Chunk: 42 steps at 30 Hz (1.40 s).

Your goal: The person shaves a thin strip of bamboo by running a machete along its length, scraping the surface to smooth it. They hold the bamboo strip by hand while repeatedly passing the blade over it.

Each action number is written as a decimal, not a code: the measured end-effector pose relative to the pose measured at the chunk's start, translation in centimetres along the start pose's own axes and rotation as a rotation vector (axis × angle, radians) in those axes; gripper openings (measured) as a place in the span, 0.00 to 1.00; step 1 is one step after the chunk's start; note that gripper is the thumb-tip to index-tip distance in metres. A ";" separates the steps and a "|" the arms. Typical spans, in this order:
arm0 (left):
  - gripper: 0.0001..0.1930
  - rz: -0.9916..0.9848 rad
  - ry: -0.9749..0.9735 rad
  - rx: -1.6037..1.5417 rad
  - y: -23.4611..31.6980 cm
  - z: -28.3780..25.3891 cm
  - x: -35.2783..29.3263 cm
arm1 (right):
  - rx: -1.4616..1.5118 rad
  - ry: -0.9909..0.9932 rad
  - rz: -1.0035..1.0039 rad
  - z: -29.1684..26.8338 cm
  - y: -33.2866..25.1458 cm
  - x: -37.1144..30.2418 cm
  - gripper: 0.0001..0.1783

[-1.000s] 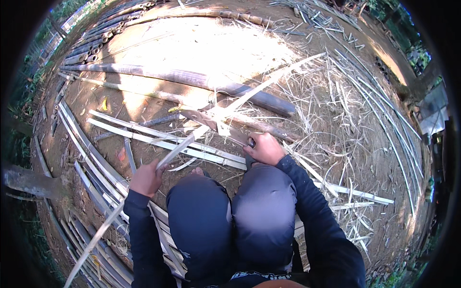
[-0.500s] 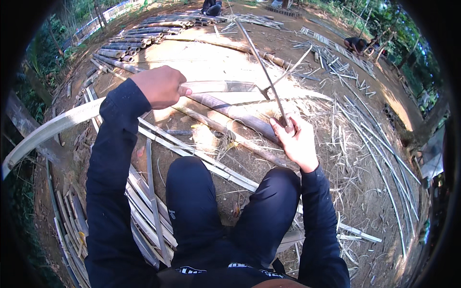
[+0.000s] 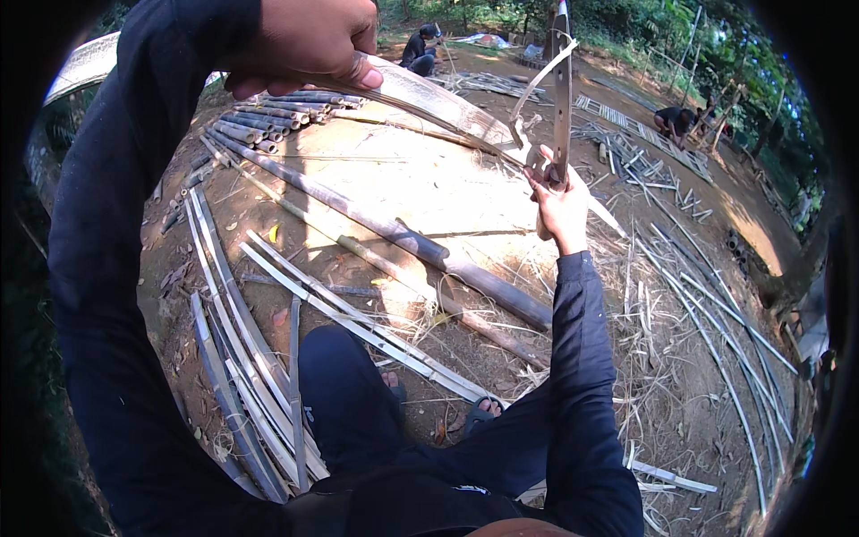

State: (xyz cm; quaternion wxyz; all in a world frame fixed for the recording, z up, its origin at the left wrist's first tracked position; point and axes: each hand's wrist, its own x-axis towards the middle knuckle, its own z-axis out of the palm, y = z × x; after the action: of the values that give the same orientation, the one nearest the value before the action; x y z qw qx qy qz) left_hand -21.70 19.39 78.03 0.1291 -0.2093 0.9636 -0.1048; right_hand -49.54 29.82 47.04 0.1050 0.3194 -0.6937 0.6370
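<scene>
Raised at the upper left, my left hand [image 3: 309, 40] is closed around a wide split bamboo strip [image 3: 438, 103]. The strip slants down to the right, and its other end shows beyond my left sleeve. My right hand [image 3: 561, 208] grips a long dark knife [image 3: 562, 98] by its lower end, blade pointing up. Knife and strip meet or overlap just above my right hand; whether the edge touches the strip I cannot tell. A pale curled bamboo shaving [image 3: 528, 94] hangs by the blade.
Thick bamboo poles [image 3: 358, 222] lie across the ground before my knees. Split strips [image 3: 255, 376] lie at the left, thin slats [image 3: 729, 349] at the right, among shavings [image 3: 640, 331]. Stacked bamboo [image 3: 259, 121] stands farther back. Two people [image 3: 419, 52] crouch in the distance.
My left hand has risen up and left with the bamboo strip, which now slants. My right hand has moved slightly up, and the knife has turned from leaning left to nearly upright.
</scene>
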 end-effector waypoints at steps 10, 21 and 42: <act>0.18 0.153 1.348 0.929 -2.7 7.2 -0.5 | 0.076 0.150 -0.275 0.7 0.2 2.5 0.15; 0.51 1.148 1.906 -1.786 -2.9 16.3 4.8 | -0.069 -0.094 -0.195 2.0 -1.7 -3.2 0.19; 0.22 1.254 1.561 -2.059 -2.6 11.8 4.7 | 0.031 0.197 0.022 -1.4 -3.9 -16.0 0.08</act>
State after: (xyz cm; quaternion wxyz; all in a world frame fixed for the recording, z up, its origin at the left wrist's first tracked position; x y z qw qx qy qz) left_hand -21.46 13.31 66.60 -0.6050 0.3535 0.3641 0.6135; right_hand -35.24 36.21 41.64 0.1606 0.2492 -0.6734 0.6772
